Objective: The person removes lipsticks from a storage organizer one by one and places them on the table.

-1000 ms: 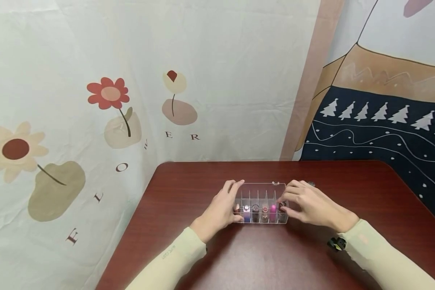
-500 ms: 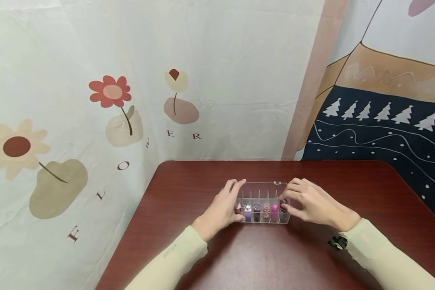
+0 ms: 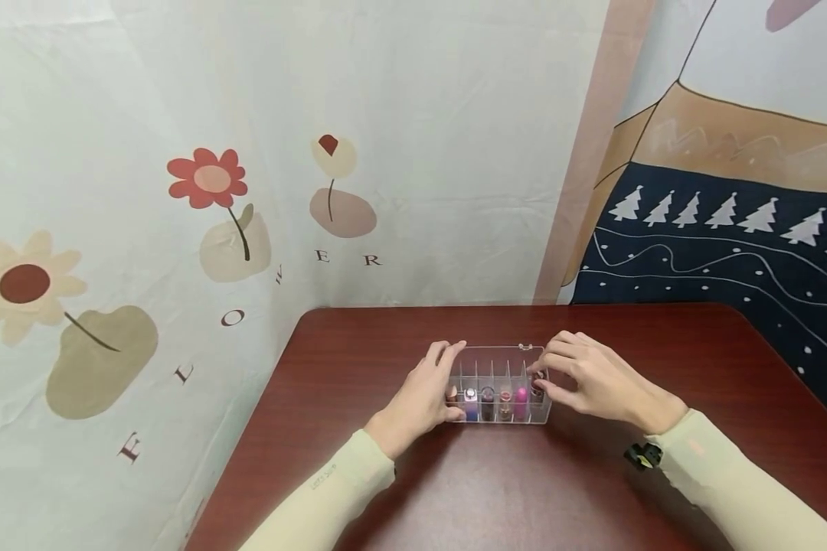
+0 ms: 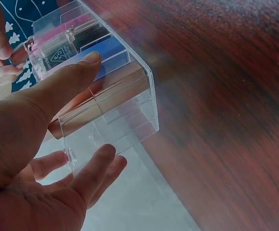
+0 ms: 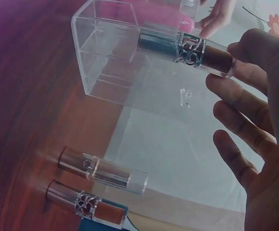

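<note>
A clear lipstick organizer (image 3: pixel 499 367) with several compartments in a row stands on the table. My left hand (image 3: pixel 420 389) grips its left end, thumb across the front and fingers behind. My right hand (image 3: pixel 596 379) pinches a lipstick tube (image 5: pixel 192 52) with an ornate silver band between thumb and index finger. That tube is partly raised out of the rightmost compartment; its lower part is inside. A pink tube (image 3: pixel 521 403) sits in the compartment beside it. Further left are dark tubes, a blue tube (image 4: pixel 113 46) and a copper-coloured tube (image 4: pixel 122 89) under my left thumb.
Two more tubes, one plain-banded (image 5: pixel 106 173) and one ornate-banded (image 5: pixel 86 204), stand on the table to the organizer's right. The reddish-brown table (image 3: pixel 496 490) ends at a printed curtain (image 3: pixel 455 153) behind.
My right hand has risen slightly, and the pinched lipstick tube has come up a little with it. The left hand keeps its grip on the organizer.
</note>
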`<state>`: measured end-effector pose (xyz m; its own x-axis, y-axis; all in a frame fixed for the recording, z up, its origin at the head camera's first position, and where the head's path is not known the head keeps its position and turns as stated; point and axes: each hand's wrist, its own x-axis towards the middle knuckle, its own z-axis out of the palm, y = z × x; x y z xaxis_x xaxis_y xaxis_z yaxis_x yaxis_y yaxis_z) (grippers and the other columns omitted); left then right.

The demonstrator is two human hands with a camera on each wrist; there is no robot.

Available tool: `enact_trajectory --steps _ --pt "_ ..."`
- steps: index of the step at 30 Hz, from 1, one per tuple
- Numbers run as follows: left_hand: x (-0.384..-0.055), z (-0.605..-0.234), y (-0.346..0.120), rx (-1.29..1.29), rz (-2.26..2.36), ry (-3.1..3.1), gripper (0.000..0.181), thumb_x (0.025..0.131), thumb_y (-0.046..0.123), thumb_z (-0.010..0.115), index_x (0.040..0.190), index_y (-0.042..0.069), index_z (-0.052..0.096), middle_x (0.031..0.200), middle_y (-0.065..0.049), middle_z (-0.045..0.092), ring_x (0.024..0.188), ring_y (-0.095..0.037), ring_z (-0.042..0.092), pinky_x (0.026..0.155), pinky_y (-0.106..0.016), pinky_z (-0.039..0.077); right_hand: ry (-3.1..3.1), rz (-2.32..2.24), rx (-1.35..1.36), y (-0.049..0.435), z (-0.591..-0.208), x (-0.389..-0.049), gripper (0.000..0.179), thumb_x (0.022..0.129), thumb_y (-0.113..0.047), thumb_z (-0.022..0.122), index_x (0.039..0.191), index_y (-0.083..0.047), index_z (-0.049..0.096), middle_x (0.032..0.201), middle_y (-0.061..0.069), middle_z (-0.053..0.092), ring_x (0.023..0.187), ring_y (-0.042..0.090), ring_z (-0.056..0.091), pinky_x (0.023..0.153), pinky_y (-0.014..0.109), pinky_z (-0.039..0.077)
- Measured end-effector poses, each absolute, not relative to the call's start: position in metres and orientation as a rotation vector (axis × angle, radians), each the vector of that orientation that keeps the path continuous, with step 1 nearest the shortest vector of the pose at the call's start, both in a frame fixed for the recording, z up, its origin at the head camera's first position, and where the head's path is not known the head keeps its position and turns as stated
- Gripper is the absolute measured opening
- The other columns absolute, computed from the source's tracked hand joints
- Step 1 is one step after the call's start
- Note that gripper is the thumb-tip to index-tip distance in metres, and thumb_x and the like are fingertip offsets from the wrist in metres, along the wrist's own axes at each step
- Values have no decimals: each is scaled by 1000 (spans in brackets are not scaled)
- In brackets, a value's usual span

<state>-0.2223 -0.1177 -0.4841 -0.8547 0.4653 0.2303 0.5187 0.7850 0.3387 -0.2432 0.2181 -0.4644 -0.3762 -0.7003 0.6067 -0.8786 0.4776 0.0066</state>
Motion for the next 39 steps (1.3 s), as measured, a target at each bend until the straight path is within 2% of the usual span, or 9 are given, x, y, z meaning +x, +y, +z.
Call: enact_trajectory --steps 7,12,15,18,23,30,35,39 --pt "-222 -486 -118 -767 -586 -2855 125 75 25 114 176 5 42 166 -28 52 133 -46 72 119 -53 62 -2112 458 1314 220 -457 -246 28 85 -13 96 111 -21 88 104 -9 80 101 15 69 90 37 58" --pt "-221 -487 -117 -772 -591 -2854 126 75 26 114 176 6 42 165 -26 53 129 -44 73 117 -53 63 -2094 471 1296 225 -454 -248 11 104 -26 85 113 -21 88 105 -8 82 101 15 68 91 35 55" --pt "-222 -488 -117 -773 -580 -2845 126 74 27 114 175 6 43 164 -25 54 128 -43 74 116 -52 64 -2097 474 1282 228 -451 -250 16 109 -32 80 113 -19 89 105 -7 82 101 15 68 91 35 55" --pt "-222 -487 -117 -766 -572 -2850 126 74 27 114 176 6 43 164 -25 54 127 -43 74 116 -52 64 -2119 477 1263 230 -446 -251 15 108 -30 81 113 -18 89 104 -7 81 101 15 67 90 33 53" --pt "-222 -484 -117 -750 -575 -2863 126 75 27 114 176 7 43 166 -25 53 129 -44 73 117 -53 63 -2156 475 1228 235 -439 -253 17 98 -23 88 114 -18 89 104 -4 81 102 14 66 91 31 52" --pt "-221 -482 -117 -754 -617 -2859 124 75 24 113 176 7 43 167 -27 52 126 -44 72 116 -54 63 -2125 485 1210 241 -432 -256 18 99 -22 86 116 -17 89 104 -2 82 102 15 64 89 31 50" --pt "-221 -483 -118 -758 -620 -2861 123 76 24 113 176 6 43 167 -27 52 124 -43 72 116 -54 63 -2178 475 1164 248 -429 -256 33 85 -14 96 118 -19 89 106 -2 83 105 13 65 91 29 52" --pt "-220 -482 -117 -759 -627 -2861 122 77 22 112 176 6 42 166 -25 52 125 -43 72 116 -53 63 -2205 471 1120 254 -427 -255 37 84 -12 97 119 -19 89 108 -1 83 106 16 66 96 28 53"
